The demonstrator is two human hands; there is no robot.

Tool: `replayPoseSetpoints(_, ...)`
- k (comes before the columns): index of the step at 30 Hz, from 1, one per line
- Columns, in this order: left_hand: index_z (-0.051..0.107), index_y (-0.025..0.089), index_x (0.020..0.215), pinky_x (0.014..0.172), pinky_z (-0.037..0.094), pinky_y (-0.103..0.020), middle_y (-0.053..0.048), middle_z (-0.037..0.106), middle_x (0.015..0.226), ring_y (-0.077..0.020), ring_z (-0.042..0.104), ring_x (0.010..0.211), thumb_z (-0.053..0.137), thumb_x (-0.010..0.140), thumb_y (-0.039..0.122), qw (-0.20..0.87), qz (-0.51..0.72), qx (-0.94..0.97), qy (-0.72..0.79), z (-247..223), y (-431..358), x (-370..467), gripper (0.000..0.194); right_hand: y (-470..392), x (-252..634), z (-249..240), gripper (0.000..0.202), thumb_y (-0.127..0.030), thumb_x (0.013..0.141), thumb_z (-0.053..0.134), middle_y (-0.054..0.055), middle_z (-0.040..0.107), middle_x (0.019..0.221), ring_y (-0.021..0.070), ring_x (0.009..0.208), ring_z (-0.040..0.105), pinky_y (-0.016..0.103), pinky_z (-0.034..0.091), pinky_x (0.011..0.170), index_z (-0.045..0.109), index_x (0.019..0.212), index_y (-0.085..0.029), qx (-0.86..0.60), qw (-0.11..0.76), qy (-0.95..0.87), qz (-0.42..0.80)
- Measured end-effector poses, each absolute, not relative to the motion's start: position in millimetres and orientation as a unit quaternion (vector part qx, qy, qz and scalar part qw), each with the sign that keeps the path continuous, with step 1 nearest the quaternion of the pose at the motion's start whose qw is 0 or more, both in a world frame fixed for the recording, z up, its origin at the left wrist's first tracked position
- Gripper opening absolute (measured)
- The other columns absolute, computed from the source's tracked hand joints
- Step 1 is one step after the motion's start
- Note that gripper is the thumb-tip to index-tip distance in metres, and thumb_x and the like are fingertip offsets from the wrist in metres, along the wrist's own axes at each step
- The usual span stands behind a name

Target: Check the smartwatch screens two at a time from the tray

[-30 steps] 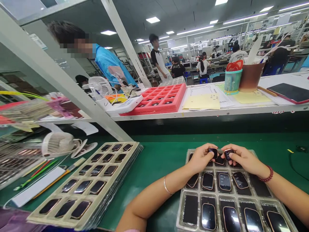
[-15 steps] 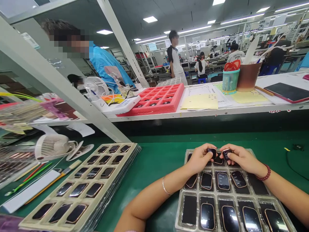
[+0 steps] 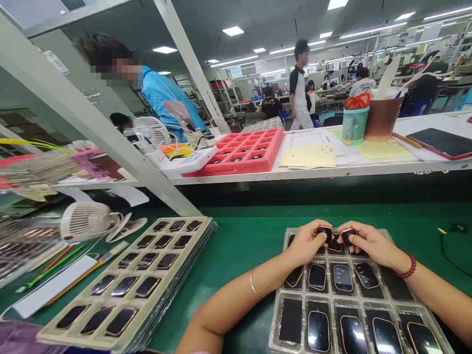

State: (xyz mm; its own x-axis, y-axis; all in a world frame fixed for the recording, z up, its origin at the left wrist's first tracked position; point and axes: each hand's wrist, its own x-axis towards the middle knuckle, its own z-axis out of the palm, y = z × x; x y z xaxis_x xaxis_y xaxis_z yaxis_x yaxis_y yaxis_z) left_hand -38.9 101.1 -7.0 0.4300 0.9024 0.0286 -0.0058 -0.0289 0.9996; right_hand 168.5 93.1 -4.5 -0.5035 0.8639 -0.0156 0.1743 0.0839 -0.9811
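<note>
Above the far row of a clear compartment tray (image 3: 271, 322), my left hand (image 3: 308, 242) pinches a small black watch face (image 3: 325, 234) with a gold rim. My right hand (image 3: 372, 246) grips a similar watch face (image 3: 347, 238) just beside it, with a small gap between the two. Several more watch faces lie in the tray's compartments, such as one with text lit on its screen (image 3: 342, 277). The near left compartment (image 3: 291, 320) shows only a black insert. My fingers partly hide the far row.
On the left stand stacked cream trays (image 3: 147, 314) of watch faces, a white fan (image 3: 86, 221) and a brush (image 3: 114, 251). The shelf ahead bears a red foam tray (image 3: 273, 152), cups and a phone (image 3: 442, 141). A person in blue (image 3: 165, 101) leans beyond it.
Both hands keep their hold, and the right-hand watch face has tilted slightly. In the background a walking person has moved right. The whole view has shifted a little.
</note>
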Motion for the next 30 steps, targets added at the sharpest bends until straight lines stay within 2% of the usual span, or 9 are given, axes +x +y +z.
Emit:
replayPoseSetpoints(6,0.053,0.017,0.106,0.076,0.046,-0.026,-0.005,0.062,0.093,-0.0142,0.058,0.085,0.055,0.070,0.006,0.573,0.409,0.605,0.373,-11.0,104.3,-39.7,0.037,94.0,167.8,-6.6,0.037,-0.022,0.083,0.050,0.006,0.060,0.105,0.0162,0.078,0.058,0.029,0.049,0.064,0.047,0.120,-0.022,-0.390,0.355,-0.652,0.544)
replayPoseSetpoints(11,0.055,0.015,0.100,0.071,0.046,-0.025,-0.005,0.062,0.086,-0.0116,0.056,0.073,0.055,0.073,0.011,0.583,0.408,0.595,0.374,-7.1,103.5,-40.7,0.027,93.2,167.4,-7.7,0.037,-0.019,0.084,0.048,0.006,0.061,0.102,0.0163,0.079,0.059,0.030,0.050,0.067,0.048,0.120,-0.022,-0.375,0.338,-0.671,0.543)
replayPoseSetpoints(14,0.054,0.015,0.102,0.073,0.045,-0.025,-0.005,0.062,0.088,-0.0129,0.057,0.079,0.057,0.071,0.010,0.584,0.415,0.588,0.375,-4.5,102.9,-40.2,0.032,91.8,166.9,-6.4,0.038,-0.017,0.083,0.049,0.006,0.060,0.107,0.0164,0.082,0.060,0.031,0.049,0.071,0.048,0.121,-0.023,-0.363,0.332,-0.676,0.549)
replayPoseSetpoints(17,0.054,0.015,0.100,0.071,0.045,-0.025,-0.004,0.062,0.085,-0.0121,0.057,0.074,0.056,0.072,0.010,0.590,0.412,0.584,0.375,-3.5,102.8,-39.3,0.029,91.5,166.9,-5.1,0.035,-0.019,0.085,0.047,0.006,0.062,0.103,0.0158,0.076,0.060,0.030,0.049,0.065,0.048,0.119,-0.022,-0.367,0.323,-0.677,0.551)
replayPoseSetpoints(23,0.055,0.015,0.101,0.071,0.045,-0.025,-0.004,0.062,0.085,-0.0118,0.057,0.074,0.054,0.071,0.009,0.584,0.409,0.593,0.373,-5.9,102.6,-39.7,0.030,93.0,167.7,-7.2,0.037,-0.020,0.085,0.048,0.007,0.061,0.106,0.0170,0.079,0.060,0.030,0.049,0.065,0.048,0.121,-0.022,-0.376,0.328,-0.673,0.545)
replayPoseSetpoints(30,0.053,0.017,0.104,0.074,0.046,-0.025,-0.005,0.062,0.092,-0.0143,0.059,0.084,0.056,0.068,0.006,0.574,0.403,0.598,0.388,-7.1,102.8,-39.5,0.038,92.0,168.1,-5.6,0.037,-0.018,0.084,0.049,0.007,0.061,0.107,0.0175,0.081,0.061,0.030,0.049,0.066,0.048,0.121,-0.023,-0.372,0.326,-0.676,0.546)
